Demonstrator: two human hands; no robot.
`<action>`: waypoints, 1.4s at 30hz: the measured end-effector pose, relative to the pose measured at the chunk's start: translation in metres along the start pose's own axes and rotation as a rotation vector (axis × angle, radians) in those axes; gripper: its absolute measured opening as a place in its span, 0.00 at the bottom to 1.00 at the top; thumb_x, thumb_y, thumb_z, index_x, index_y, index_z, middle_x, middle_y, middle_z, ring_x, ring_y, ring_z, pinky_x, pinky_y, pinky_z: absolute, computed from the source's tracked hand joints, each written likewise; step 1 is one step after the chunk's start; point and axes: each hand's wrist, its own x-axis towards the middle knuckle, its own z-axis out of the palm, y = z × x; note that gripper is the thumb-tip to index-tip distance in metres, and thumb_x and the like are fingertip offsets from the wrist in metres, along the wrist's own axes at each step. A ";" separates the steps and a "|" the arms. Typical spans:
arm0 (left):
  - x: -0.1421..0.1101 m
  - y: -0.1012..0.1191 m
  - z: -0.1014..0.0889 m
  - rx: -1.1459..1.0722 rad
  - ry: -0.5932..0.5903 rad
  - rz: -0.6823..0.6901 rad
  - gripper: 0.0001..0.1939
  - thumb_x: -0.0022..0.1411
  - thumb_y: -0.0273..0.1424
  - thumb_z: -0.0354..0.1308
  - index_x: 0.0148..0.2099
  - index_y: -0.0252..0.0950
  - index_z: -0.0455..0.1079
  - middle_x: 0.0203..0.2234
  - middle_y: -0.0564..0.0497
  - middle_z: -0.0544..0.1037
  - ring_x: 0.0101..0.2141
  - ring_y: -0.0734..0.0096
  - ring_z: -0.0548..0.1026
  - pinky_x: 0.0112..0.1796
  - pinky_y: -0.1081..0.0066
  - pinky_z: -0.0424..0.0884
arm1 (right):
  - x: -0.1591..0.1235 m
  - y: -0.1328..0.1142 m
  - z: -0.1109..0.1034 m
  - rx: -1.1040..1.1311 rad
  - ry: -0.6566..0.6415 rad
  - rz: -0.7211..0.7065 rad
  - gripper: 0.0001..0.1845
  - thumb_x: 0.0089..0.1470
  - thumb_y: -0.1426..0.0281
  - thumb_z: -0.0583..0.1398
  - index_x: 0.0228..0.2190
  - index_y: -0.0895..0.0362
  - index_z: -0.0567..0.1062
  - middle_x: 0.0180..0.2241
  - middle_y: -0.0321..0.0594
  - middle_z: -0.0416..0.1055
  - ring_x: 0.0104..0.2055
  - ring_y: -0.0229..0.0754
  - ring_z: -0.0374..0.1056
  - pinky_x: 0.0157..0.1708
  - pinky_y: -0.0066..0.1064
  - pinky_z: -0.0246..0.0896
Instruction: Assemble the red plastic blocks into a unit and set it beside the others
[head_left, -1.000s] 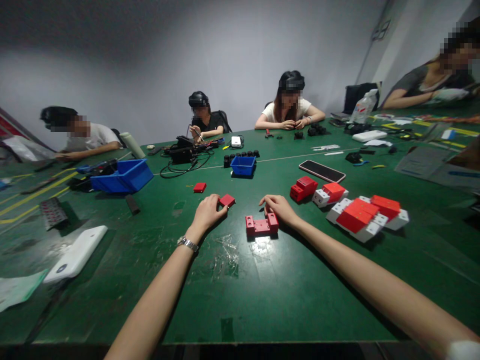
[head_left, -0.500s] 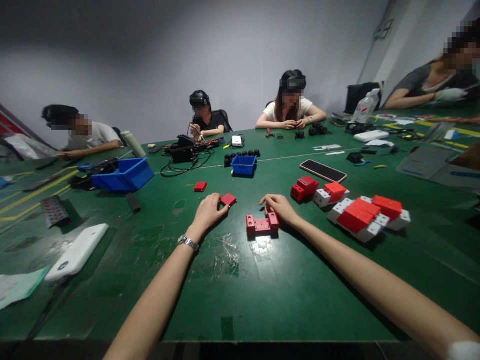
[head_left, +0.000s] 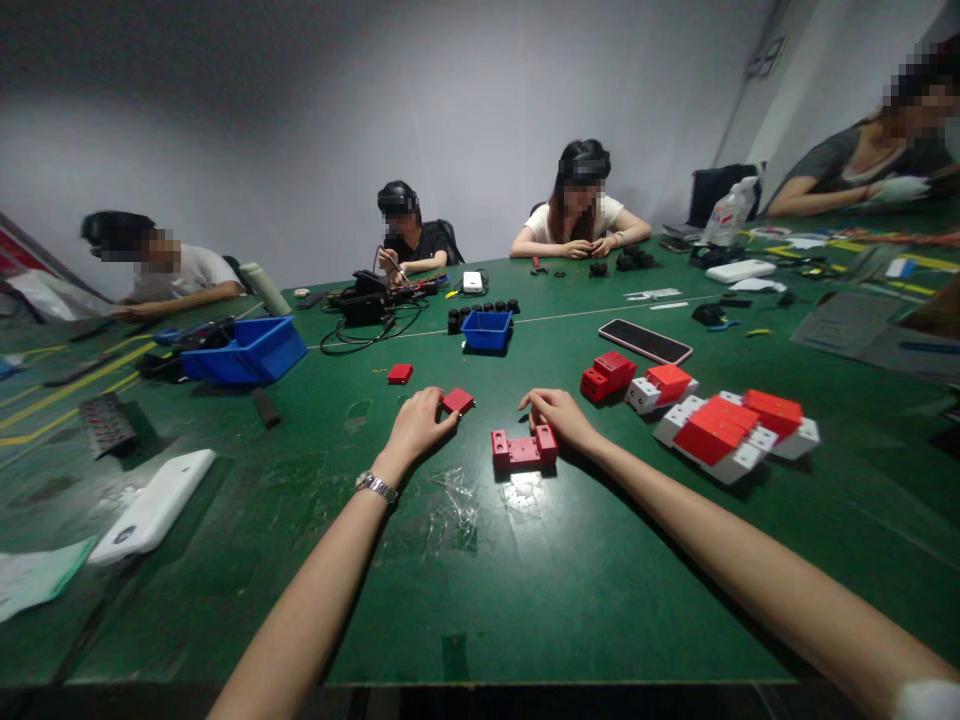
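Observation:
My left hand is at the middle of the green table, thumb and fingers closed about the near left corner of a small red square cover. A second red cover lies a little beyond it. My right hand rests with loosely bent fingers apart, holding nothing visible. Just in front of that hand is a red U-shaped plastic base, with holes in its two raised ends. The right thumb is partly hidden behind this base, and I cannot tell whether they touch.
Several red and white blocks sit to the right, below a phone. Ahead stands a small blue bin; a larger blue bin is farther left. A white power bank lies at left. Several people sit around the table.

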 end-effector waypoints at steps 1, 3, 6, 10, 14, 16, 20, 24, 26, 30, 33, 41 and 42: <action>0.000 0.000 0.000 0.006 -0.001 0.004 0.17 0.59 0.42 0.50 0.45 0.35 0.63 0.39 0.44 0.72 0.40 0.60 0.70 0.40 0.65 0.65 | 0.000 0.000 0.000 0.005 -0.001 0.003 0.19 0.55 0.63 0.48 0.27 0.60 0.74 0.15 0.35 0.68 0.18 0.35 0.62 0.21 0.24 0.53; 0.000 0.000 0.001 0.012 -0.006 0.011 0.17 0.59 0.43 0.49 0.44 0.35 0.63 0.38 0.44 0.72 0.39 0.60 0.70 0.40 0.65 0.65 | 0.000 0.001 0.001 0.009 -0.002 0.006 0.19 0.55 0.63 0.48 0.27 0.60 0.74 0.15 0.35 0.69 0.18 0.35 0.62 0.21 0.24 0.53; 0.000 0.000 0.001 0.016 -0.011 0.015 0.18 0.60 0.44 0.49 0.44 0.35 0.63 0.37 0.44 0.72 0.39 0.60 0.70 0.39 0.65 0.65 | 0.000 0.000 0.001 0.008 -0.001 0.003 0.19 0.55 0.63 0.48 0.27 0.60 0.74 0.15 0.36 0.69 0.18 0.35 0.62 0.21 0.24 0.53; 0.000 0.000 0.002 0.020 -0.003 0.021 0.18 0.60 0.44 0.48 0.44 0.35 0.63 0.37 0.44 0.72 0.39 0.60 0.70 0.40 0.65 0.65 | 0.000 -0.001 0.000 0.002 0.003 0.004 0.19 0.55 0.63 0.48 0.27 0.60 0.74 0.15 0.36 0.69 0.19 0.36 0.63 0.21 0.25 0.53; 0.000 0.001 0.002 0.009 -0.005 0.019 0.18 0.60 0.44 0.49 0.44 0.35 0.64 0.37 0.44 0.72 0.39 0.60 0.70 0.39 0.65 0.65 | 0.000 -0.002 0.000 0.008 0.003 -0.001 0.19 0.55 0.63 0.48 0.27 0.59 0.74 0.15 0.36 0.69 0.19 0.36 0.63 0.22 0.25 0.54; 0.000 0.000 0.002 0.004 -0.002 0.019 0.18 0.60 0.44 0.49 0.44 0.35 0.64 0.38 0.44 0.72 0.39 0.60 0.70 0.39 0.65 0.65 | 0.000 -0.003 0.000 0.008 0.002 -0.003 0.19 0.55 0.63 0.48 0.27 0.60 0.74 0.15 0.36 0.69 0.19 0.36 0.63 0.22 0.25 0.54; 0.000 0.000 0.002 -0.005 0.001 0.017 0.18 0.60 0.44 0.49 0.44 0.35 0.64 0.37 0.44 0.72 0.39 0.60 0.70 0.39 0.65 0.65 | -0.001 -0.003 0.000 0.015 -0.001 -0.002 0.19 0.55 0.63 0.48 0.27 0.59 0.74 0.15 0.35 0.69 0.18 0.36 0.62 0.21 0.25 0.53; 0.000 0.000 0.002 0.001 0.002 0.021 0.18 0.59 0.44 0.49 0.44 0.35 0.64 0.37 0.45 0.72 0.38 0.60 0.70 0.39 0.65 0.65 | -0.001 -0.003 -0.001 0.015 -0.003 0.002 0.19 0.55 0.63 0.48 0.27 0.59 0.74 0.15 0.35 0.69 0.19 0.36 0.63 0.22 0.25 0.54; 0.000 0.001 0.002 0.008 0.000 0.023 0.18 0.60 0.44 0.49 0.43 0.35 0.64 0.37 0.45 0.72 0.38 0.61 0.70 0.39 0.65 0.65 | -0.001 -0.002 -0.001 0.012 -0.003 -0.003 0.19 0.55 0.63 0.48 0.27 0.59 0.74 0.15 0.35 0.69 0.19 0.36 0.64 0.22 0.25 0.54; 0.000 0.001 0.002 0.011 0.009 0.032 0.18 0.60 0.43 0.49 0.43 0.35 0.64 0.37 0.44 0.72 0.38 0.60 0.70 0.39 0.65 0.65 | -0.001 -0.001 -0.001 -0.002 0.000 -0.017 0.19 0.55 0.63 0.48 0.27 0.59 0.74 0.15 0.35 0.69 0.19 0.36 0.63 0.22 0.25 0.54; 0.000 0.001 0.003 0.004 0.008 0.034 0.17 0.59 0.43 0.50 0.43 0.35 0.64 0.37 0.44 0.72 0.38 0.61 0.70 0.39 0.65 0.65 | 0.000 0.000 -0.001 -0.004 0.004 -0.010 0.19 0.55 0.63 0.48 0.27 0.59 0.74 0.15 0.35 0.68 0.19 0.36 0.63 0.22 0.25 0.53; 0.000 0.002 0.002 -0.011 0.008 0.035 0.17 0.59 0.42 0.50 0.44 0.35 0.64 0.38 0.44 0.72 0.39 0.61 0.70 0.39 0.65 0.65 | 0.000 0.000 0.000 0.009 -0.004 0.005 0.19 0.55 0.63 0.48 0.27 0.59 0.74 0.15 0.35 0.68 0.19 0.36 0.63 0.22 0.25 0.53; 0.000 0.002 0.002 -0.014 0.007 0.032 0.17 0.59 0.42 0.50 0.44 0.35 0.64 0.39 0.44 0.72 0.39 0.61 0.70 0.40 0.64 0.65 | 0.000 -0.001 0.000 0.008 -0.004 0.005 0.19 0.55 0.63 0.48 0.27 0.59 0.74 0.15 0.35 0.68 0.19 0.36 0.63 0.22 0.25 0.53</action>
